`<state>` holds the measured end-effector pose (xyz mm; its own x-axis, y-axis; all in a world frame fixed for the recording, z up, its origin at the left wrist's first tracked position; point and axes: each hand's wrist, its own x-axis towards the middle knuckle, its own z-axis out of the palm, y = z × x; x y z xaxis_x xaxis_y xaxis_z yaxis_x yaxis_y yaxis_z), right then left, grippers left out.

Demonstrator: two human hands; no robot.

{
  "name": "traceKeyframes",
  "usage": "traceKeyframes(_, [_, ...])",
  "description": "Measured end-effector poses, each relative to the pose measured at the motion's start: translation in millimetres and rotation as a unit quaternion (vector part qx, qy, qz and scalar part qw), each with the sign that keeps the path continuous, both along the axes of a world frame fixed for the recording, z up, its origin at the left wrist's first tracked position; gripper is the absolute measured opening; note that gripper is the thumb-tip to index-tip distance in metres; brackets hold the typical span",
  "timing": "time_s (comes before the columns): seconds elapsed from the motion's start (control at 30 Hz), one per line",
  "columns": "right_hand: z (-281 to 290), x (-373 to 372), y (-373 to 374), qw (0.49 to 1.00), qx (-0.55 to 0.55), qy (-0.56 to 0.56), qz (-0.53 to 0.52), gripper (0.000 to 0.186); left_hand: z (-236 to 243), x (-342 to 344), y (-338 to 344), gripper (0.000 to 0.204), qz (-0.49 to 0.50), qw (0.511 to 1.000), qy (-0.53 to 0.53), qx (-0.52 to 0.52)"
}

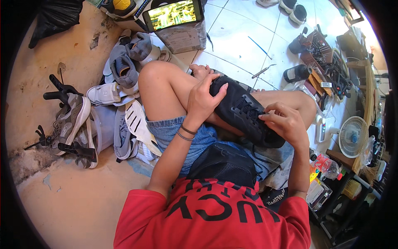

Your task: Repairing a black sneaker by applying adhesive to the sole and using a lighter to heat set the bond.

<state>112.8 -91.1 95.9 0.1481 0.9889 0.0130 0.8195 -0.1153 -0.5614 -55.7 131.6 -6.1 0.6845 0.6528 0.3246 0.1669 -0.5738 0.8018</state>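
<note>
A black lace-up sneaker (238, 106) lies across my bent legs, its toe pointing up and to the left. My left hand (204, 97) grips the toe end, thumb on one side and fingers on the other. At the upper end of the lacing, my right hand (284, 120) is closed in a pinch on the black shoelace (248, 108). Its fingertips hide exactly how much of the lace they hold. Below the heel, a loose dark cord (260, 157) hangs over my shorts.
To my left, several grey and white shoes (121, 66) are heaped beside clamps (62, 89) on more shoes. Ahead, a phone (173, 15) leans on a box (182, 39). An awl-like tool (263, 71) and a blue stick (259, 47) lie on the tiles. A fan (353, 137) stands right.
</note>
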Motion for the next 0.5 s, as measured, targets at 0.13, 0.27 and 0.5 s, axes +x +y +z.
traceKeyframes(0.13, [-6.6, 4.8, -3.6, 0.999, 0.038, 0.025, 0.013, 0.020, 4.7, 0.5, -0.3, 0.035, -0.007, 0.999, 0.017, -0.046])
traceKeyframes(0.27, [-3.6, 4.8, -3.8, 0.997, 0.009, 0.076, -0.005, 0.021, -3.4, 2.0, 3.2, 0.034, -0.004, 1.000, -0.021, 0.011])
traceKeyframes(0.5, [-35.8, -2.3, -27.7, 0.938, 0.014, 0.311, -0.153, 0.030, 1.0, 9.2, 3.3, 0.034, -0.004, 0.999, 0.018, -0.035])
